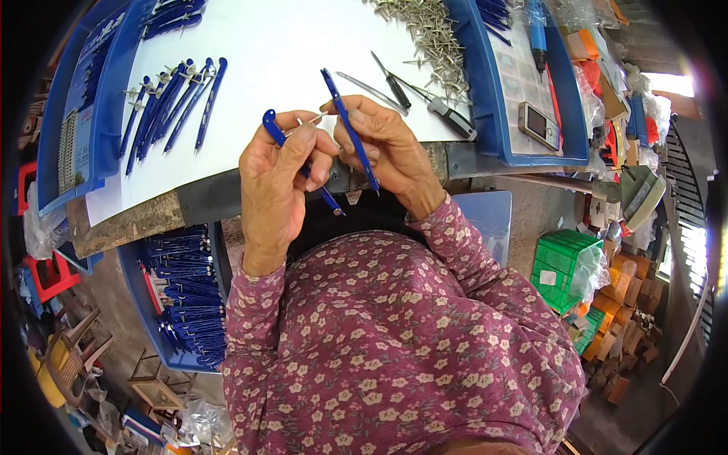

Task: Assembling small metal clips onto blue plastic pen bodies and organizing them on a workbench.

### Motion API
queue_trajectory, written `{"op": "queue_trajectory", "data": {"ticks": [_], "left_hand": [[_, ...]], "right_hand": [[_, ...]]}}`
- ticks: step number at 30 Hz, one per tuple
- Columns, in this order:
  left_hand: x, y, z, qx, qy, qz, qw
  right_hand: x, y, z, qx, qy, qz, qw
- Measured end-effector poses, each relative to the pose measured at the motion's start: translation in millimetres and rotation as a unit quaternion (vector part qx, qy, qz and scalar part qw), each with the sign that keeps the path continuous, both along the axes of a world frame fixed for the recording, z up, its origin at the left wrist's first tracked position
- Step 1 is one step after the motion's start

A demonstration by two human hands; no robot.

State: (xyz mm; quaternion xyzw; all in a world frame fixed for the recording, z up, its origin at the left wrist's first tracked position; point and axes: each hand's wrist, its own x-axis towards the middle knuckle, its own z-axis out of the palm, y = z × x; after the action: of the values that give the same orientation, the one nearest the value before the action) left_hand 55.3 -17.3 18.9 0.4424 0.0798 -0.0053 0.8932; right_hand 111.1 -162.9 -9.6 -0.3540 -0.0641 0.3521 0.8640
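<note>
My left hand (271,182) is closed on a slim blue plastic strip (270,121) with a rounded top, which slants down past my fingers. My right hand (396,152) grips a second blue strip (362,155), held nearly upright and slightly tilted. Between the two hands, at the fingertips, shows a small silvery metal piece (318,118); which hand bears it I cannot tell. Both hands are raised over the front edge of the white-topped table (250,45). Several blue strips with metal fittings (174,98) lie on the table to the left.
A heap of small metal pins (432,38) lies at the far right, near a grey-black screwdriver (453,119) and other thin tools. Blue trays (485,91) flank the table; the right one holds a mobile phone (540,125). Below left, a blue bin (136,277) contains many blue strips.
</note>
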Motion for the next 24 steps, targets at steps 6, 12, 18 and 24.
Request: {"op": "queue_trajectory", "data": {"ticks": [6, 12, 18, 24], "left_hand": [[0.9, -2.2, -1.5, 0.031, -0.02, 0.033, 0.999], [-1.2, -0.8, -3.1, 0.029, -0.026, 0.048, 0.998], [-3.3, 0.2, -5.1, 0.026, -0.031, 0.05, 0.998], [-4.9, 3.3, -9.0, 0.013, -0.034, 0.058, 0.998]], "right_hand": [[-2.5, 4.9, -1.0, 0.012, -0.019, 0.004, 1.0], [-3.8, 9.5, -3.7, 0.005, -0.021, -0.001, 1.0], [-3.1, 10.1, -8.8, 0.013, -0.02, 0.011, 1.0], [-7.1, 14.7, -4.6, -0.002, -0.019, 0.002, 1.0]]}}
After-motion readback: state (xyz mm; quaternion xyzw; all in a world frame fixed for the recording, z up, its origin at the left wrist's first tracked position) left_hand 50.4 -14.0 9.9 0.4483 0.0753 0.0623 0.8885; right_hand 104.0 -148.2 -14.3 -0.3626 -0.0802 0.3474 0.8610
